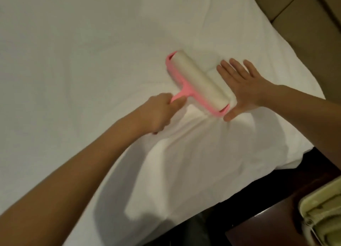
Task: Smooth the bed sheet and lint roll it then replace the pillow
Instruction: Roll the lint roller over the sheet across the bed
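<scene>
On white bed sheet, left hand gripping pink lint roller, right hand flat beside it

Your left hand gripped the pink handle of the lint roller, whose white roll lay on the white bed sheet. Your right hand pressed flat on the sheet just beside the roll, fingers straight and spread, thumb by the roller's near end. Creases ran from under the roller toward the bed's edge. A cream-coloured object sat at the lower right.
</scene>
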A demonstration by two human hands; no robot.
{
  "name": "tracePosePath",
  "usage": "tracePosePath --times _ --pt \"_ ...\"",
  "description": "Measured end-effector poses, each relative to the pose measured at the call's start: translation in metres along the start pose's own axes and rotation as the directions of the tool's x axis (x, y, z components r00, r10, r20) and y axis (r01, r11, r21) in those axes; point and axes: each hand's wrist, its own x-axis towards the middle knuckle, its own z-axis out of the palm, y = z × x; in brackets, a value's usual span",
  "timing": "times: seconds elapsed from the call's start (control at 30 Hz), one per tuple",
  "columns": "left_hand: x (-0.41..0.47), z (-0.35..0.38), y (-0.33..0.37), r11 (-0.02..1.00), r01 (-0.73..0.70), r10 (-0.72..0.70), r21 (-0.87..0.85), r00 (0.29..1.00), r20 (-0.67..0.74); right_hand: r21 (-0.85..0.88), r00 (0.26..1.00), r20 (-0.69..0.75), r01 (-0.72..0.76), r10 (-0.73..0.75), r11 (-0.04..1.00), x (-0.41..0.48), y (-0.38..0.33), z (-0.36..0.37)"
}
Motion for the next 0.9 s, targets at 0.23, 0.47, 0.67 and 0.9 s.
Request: tracePosePath --times 0.23,0.47,0.67,0.9 --pt "-0.098 -0.05 -0.113 0.948 0.288 -0.303 0.134 0.947 0.104 -0.006 0.986 0.15 -0.074 0.074 0.997 0.0 -0.01 -0.013" --pt "0.018 0.001 -0.007 0.988 -0.132 0.13 0.08 0.991 0.031 0.017 0.979 0.171 -0.114 0.11 0.993 0.0 -0.013 -0.017" --pt "-0.03 -0.009 -0.08 0.992 -0.119 0.117 -0.042 0.992 -0.037 0.021 0.985 0.152 -0.083 0.078 0.996 -0.005 -0.015 -0.019" --pt "-0.073 -0.086 -0.215 0.917 0.284 -0.287 -0.281 0.957 0.031 0.145 0.97 -0.236 -0.025 0.059 0.989 0.029 -0.013 -0.055"
